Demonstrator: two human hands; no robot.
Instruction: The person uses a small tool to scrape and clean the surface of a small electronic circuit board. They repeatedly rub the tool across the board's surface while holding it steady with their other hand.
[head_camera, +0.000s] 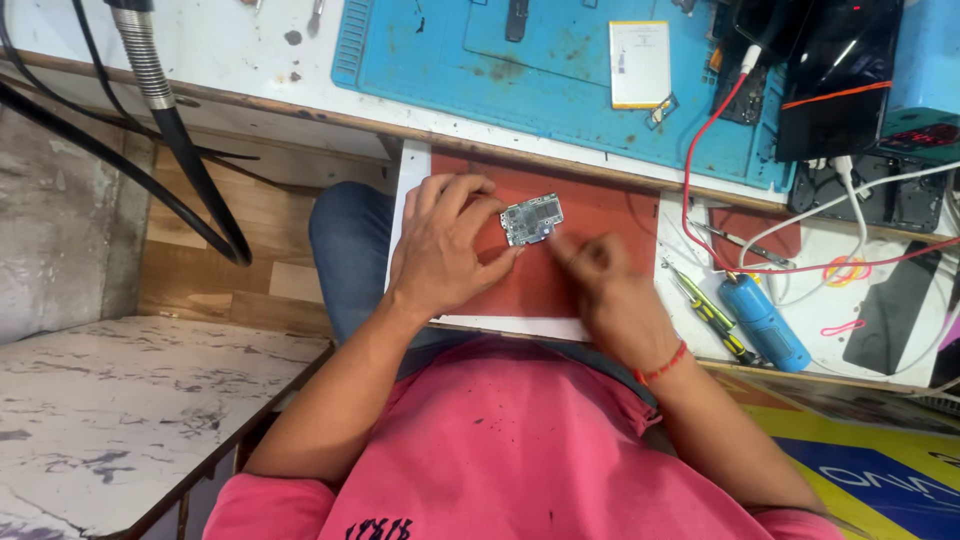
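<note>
left hand (440, 245): grip narrow, fingers pinching the small grey rectangular circuit board (531, 219) over the red mat (600, 215) at the table's near edge. right hand (610, 285): blurred, fingertips touching the board; grip cannot be told.

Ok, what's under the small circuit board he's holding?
A red rectangular mat lies under the small grey-green circuit board. The left hand pinches the board's edge; the blurred right hand covers the mat nearby.

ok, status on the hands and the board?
Left hand holds circuit board over red mat. Right hand blurred, at board's edge. Nothing in the way.
</note>
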